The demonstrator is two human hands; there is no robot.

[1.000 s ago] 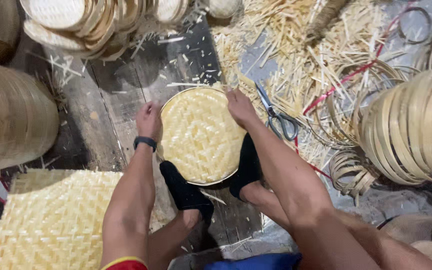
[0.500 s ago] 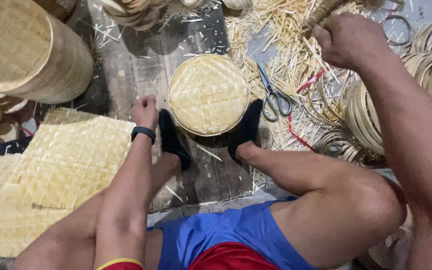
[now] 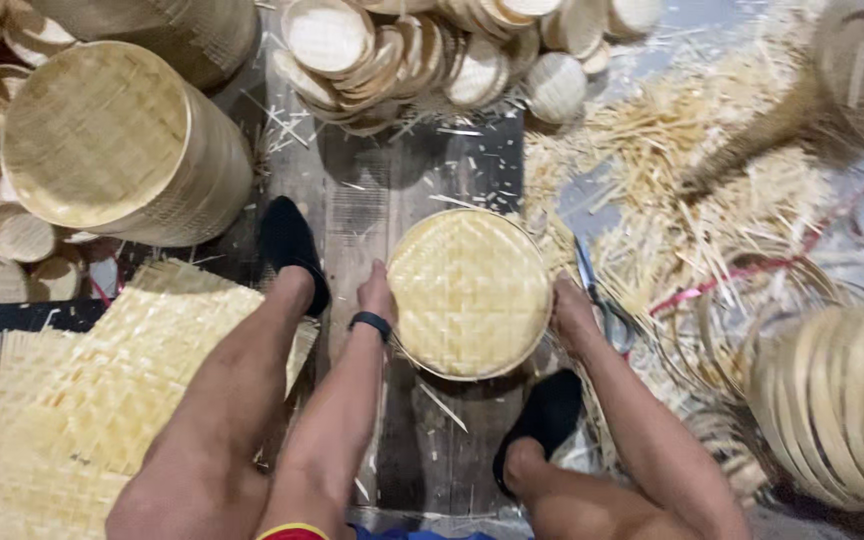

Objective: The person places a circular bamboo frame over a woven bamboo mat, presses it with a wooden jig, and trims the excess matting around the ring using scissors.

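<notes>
A round woven bamboo lid (image 3: 470, 293) lies flat on the wooden floor (image 3: 407, 170) at the centre of the view. The left hand (image 3: 376, 294) grips its rim at nine o'clock, fingers curled onto the edge; the right hand (image 3: 572, 312) presses the rim at three o'clock, fingers closed against it. Scissors (image 3: 602, 300) lie just past the right hand. A tall stack of woven lids (image 3: 122, 145) stands at ten o'clock, flat woven mats (image 3: 82, 400) at eight.
</notes>
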